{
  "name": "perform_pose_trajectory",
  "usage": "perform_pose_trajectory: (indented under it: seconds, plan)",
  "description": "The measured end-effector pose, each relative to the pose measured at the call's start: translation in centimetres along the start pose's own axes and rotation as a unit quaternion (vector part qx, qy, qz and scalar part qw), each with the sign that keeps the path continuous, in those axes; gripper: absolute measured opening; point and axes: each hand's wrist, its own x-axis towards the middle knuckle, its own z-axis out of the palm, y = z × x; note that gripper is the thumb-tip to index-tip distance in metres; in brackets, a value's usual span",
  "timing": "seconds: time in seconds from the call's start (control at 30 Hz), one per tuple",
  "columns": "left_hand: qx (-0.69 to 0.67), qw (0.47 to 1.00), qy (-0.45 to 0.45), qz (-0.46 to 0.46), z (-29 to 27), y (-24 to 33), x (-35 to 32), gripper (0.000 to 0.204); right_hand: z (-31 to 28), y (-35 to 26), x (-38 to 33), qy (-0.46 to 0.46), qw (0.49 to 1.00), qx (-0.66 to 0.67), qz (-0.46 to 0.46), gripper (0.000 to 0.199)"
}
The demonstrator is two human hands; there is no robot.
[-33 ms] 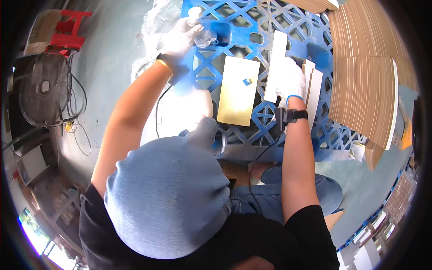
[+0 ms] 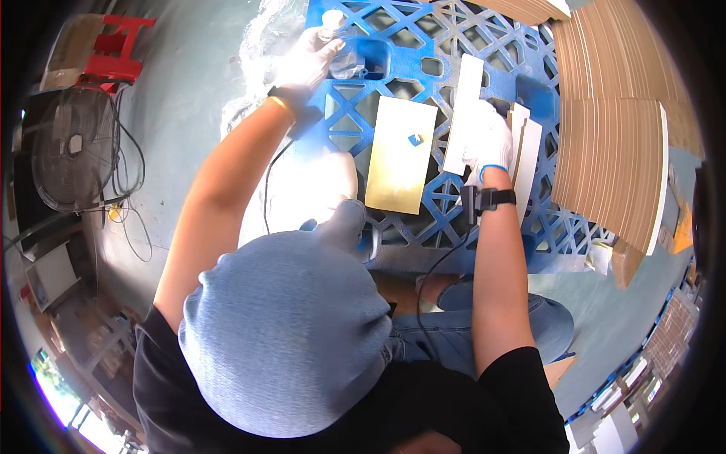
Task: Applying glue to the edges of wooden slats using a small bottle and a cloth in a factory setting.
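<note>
My left hand point(image 2: 305, 62), in a white glove, is at the far left corner of the blue pallet point(image 2: 404, 38). Its fingers are closed on a small white round piece point(image 2: 333, 19), of a kind I cannot make out. Beside the fingertips is a clear plastic thing point(image 2: 347, 66). My right hand point(image 2: 490, 135), also gloved, is closed at the edge of a long white cardboard strip point(image 2: 463, 106); its fingertips are mostly hidden. More cardboard strips point(image 2: 527, 159) lie just right of it. Between my hands a pale yellowish sheet point(image 2: 401, 170) lies flat, with a tiny blue piece point(image 2: 414, 139) on it.
Tall stacks of cardboard sheets point(image 2: 609, 159) stand along the pallet's right side. Crumpled clear plastic film point(image 2: 257, 60) lies at its left edge. A black fan point(image 2: 76, 144) and a red stool point(image 2: 113, 57) are at far left. A cable point(image 2: 266, 185) trails from my left wrist.
My left hand has shifted slightly to the right and away from me with the white round piece. My right hand stays at the strip.
</note>
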Motion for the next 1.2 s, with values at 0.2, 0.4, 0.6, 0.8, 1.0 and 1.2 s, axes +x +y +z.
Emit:
perform_pose_trajectory:
  seconds: [0.2,0.4,0.6,0.8,1.0,1.2]
  plan:
    - [0.118,0.985,-0.058,-0.114,1.3,1.1,0.8,0.056,-0.8,-1.9,-2.7,0.099,0.953,-0.281,0.055,0.034]
    - [0.237,0.949,0.092,0.184,4.4,4.9,-3.3,0.066,-1.9,-1.8,-2.0,0.116,0.975,-0.165,0.092,0.03]
    - [0.234,0.894,-0.351,0.15,14.8,8.3,-11.9,0.031,-1.3,-1.1,0.9,0.046,0.936,-0.35,-0.017,0.034]
    - [0.35,0.811,-0.441,0.16,21.1,8.6,-13.5,0.038,1.1,-2.4,3.6,-0.062,0.768,-0.635,0.053,0.051]
    - [0.379,0.807,-0.442,0.101,22.2,8.5,-13.4,0.02,1.6,-3.0,2.3,-0.079,0.758,-0.643,0.068,0.054]
    - [0.372,0.808,-0.443,0.113,21.8,9.1,-13.7,0.04,2.3,-6.4,4.8,-0.097,0.752,-0.651,-0.027,0.039]
